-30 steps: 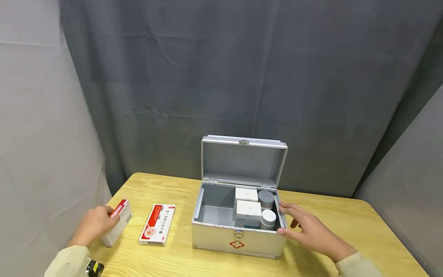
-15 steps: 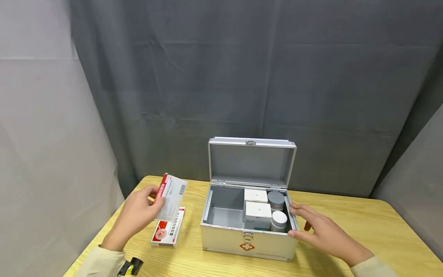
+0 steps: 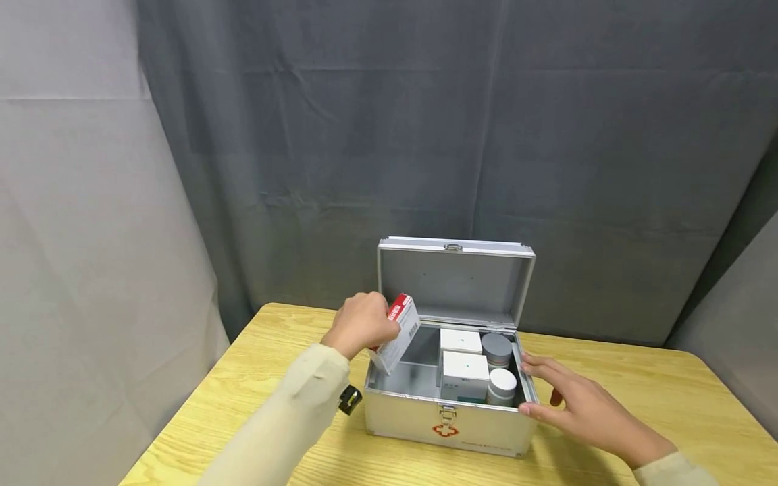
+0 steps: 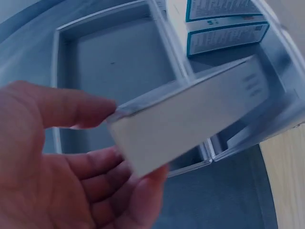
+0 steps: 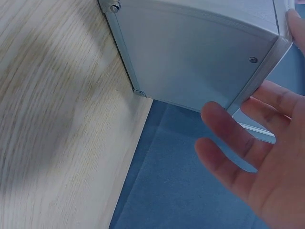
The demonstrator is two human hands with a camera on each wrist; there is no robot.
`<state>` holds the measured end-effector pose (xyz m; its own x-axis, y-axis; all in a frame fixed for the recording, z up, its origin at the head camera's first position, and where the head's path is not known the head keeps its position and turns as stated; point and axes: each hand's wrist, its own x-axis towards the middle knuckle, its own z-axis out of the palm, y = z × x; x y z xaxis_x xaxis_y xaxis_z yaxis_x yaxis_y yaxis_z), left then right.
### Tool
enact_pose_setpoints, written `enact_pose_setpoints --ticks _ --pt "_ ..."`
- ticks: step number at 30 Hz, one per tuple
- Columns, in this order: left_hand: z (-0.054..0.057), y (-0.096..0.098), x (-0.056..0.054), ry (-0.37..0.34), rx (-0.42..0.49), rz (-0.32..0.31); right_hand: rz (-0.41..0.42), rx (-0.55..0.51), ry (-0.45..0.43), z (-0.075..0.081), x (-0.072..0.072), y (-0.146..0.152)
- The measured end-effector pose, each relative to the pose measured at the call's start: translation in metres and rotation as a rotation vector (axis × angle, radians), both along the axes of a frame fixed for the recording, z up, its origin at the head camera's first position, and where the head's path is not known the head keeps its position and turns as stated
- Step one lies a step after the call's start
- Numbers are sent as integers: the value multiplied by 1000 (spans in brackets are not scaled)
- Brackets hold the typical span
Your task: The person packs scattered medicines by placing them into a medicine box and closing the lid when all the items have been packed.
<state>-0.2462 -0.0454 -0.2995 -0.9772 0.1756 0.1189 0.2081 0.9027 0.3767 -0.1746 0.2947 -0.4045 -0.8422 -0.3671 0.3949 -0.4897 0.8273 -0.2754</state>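
Note:
My left hand pinches a white medicine box with a red end band and holds it tilted at the left side of the open first-aid case. In the left wrist view, thumb and fingers hold one end of this box, which overlaps the case's compartments. My right hand touches the case's right rim with extended fingers, thumb near the front corner. The right wrist view shows the fingers along the case's silver edge. Inside, on the right, stand two white cartons, a grey-lidded bottle and a white-capped bottle.
The case lid stands raised at the back. Below is a wooden table with a dark grey curtain behind it. The left sleeve covers the table area where a second box lay earlier.
My left hand has lifted the red-and-white medicine box from the table's left and carried it right to the case. The right hand keeps its place at the case; the view has shifted slightly.

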Motion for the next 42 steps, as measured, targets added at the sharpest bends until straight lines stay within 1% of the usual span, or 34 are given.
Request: enact_pose_setpoints --ticks 2,4,6,8,11,13,16,19,23,26,28,31,33,36,40,42 --pt "0 8 -5 -54 -46 -7 8 -3 -1 0 1 0" --pt "-2 16 -8 -96 -87 -30 9 -3 -2 0 2 1" --pt "-3 22 -9 -134 -108 -49 4 1 -2 0 4 4" --pt "-3 29 -10 -152 -112 -57 -3 8 0 1 6 6" --pt "-2 37 -11 -177 -105 -38 -4 9 -11 1 7 9" --pt "1 42 -12 -184 -127 -21 -8 15 -3 0 6 10" --pt "5 46 -15 -219 -167 10 -12 25 24 1 5 9" --pt "8 48 -18 -278 -210 43 -10 29 43 3 2 7" --pt "7 52 -24 -382 -263 68 -3 21 16 7 0 4" --pt "7 59 -25 -437 -315 82 -11 30 2 10 1 6" --pt "7 62 -23 -459 -333 84 -17 39 -13 11 3 8" --pt "4 68 -21 -485 -345 66 -34 48 -19 13 9 10" --pt "5 71 -19 -504 -356 52 -44 56 -23 15 13 12" --pt "11 75 -18 -530 -377 29 -57 64 -27 17 16 11" --pt "19 78 -17 -569 -343 7 -70 71 -41 17 18 8" --pt "20 80 -17 -573 -330 -7 -77 70 -43 16 19 6"
